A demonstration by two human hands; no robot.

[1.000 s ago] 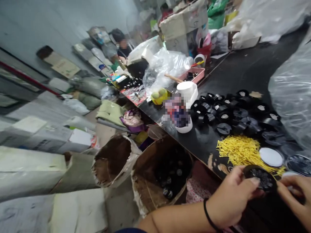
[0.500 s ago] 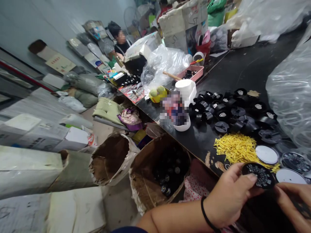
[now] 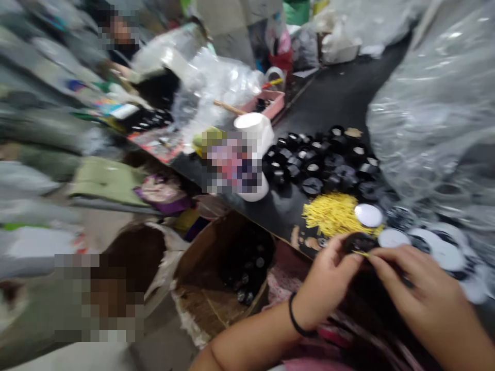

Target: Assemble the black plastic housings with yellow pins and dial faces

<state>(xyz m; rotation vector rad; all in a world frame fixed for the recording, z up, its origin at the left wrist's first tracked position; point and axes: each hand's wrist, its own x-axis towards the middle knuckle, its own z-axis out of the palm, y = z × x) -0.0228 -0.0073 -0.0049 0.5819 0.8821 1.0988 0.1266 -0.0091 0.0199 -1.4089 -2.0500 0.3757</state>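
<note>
My left hand (image 3: 332, 275), with a black band at its wrist, is closed on a round black dial (image 3: 358, 241) above the table's near edge. The dial's printed face is blurred now. My right hand (image 3: 415, 275) pinches a thin yellow stick-like piece (image 3: 361, 253) at the dial's edge, its fingertips close to my left thumb. Just beyond my hands lies a pile of yellow stick-like pieces (image 3: 328, 214). White discs (image 3: 393, 238) and more black printed dials (image 3: 400, 217) are spread to the right. Behind the yellow pile stand several round black housings (image 3: 332, 165).
A torn carton (image 3: 201, 304) holding black parts stands below the table edge. A white cup (image 3: 253, 129), a pink tray (image 3: 270, 105) and clear plastic bags (image 3: 220, 77) are on the black table (image 3: 328, 93). Another person (image 3: 121, 41) is at the far left.
The view has swung right and blurred. My right hand has come up beside the dial with a yellow piece in its fingers. The dial has tilted in my left hand.
</note>
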